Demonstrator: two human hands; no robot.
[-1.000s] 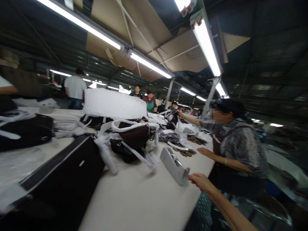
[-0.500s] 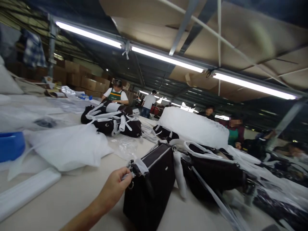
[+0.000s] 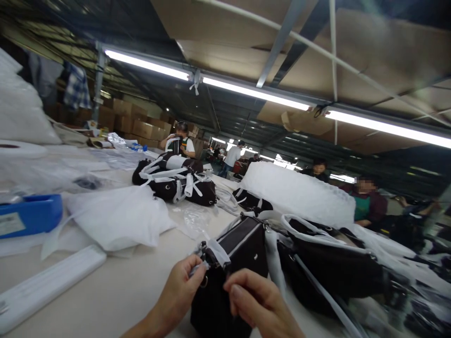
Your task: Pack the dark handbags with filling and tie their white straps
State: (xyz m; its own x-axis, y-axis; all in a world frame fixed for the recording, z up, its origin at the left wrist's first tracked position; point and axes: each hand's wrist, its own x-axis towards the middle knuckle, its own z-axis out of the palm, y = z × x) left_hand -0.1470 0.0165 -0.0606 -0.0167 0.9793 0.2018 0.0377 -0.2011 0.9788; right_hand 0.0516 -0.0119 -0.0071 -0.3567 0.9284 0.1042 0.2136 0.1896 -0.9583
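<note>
A dark brown handbag [image 3: 239, 244] with metal rings and pale wrapping strips stands upright on the table in front of me. My left hand [image 3: 181, 286] pinches a pale wrapped piece of the bag's strap beside the metal clasp at its near top corner. In front of the bag's near side is my right hand [image 3: 259, 298], thumb and fingers drawn together near a dark tab. Whatever its fingertips hold is too small to make out. A white-wrapped strip [image 3: 218, 251] lies over the bag's top end. Close on the right rests another dark bag [image 3: 331, 263] with white-wrapped handles.
Several wrapped dark bags [image 3: 176, 180] lie farther back. To the left are a white pouch [image 3: 116, 218], a blue tape dispenser [image 3: 35, 213] and a long white box [image 3: 52, 286]. A big white foam-like block [image 3: 296, 188] stands behind. Other people work beyond the table.
My right hand has come into view and reached the near side of the handbag. The left hand keeps its pinch at the corner. The view has shifted slightly left.
</note>
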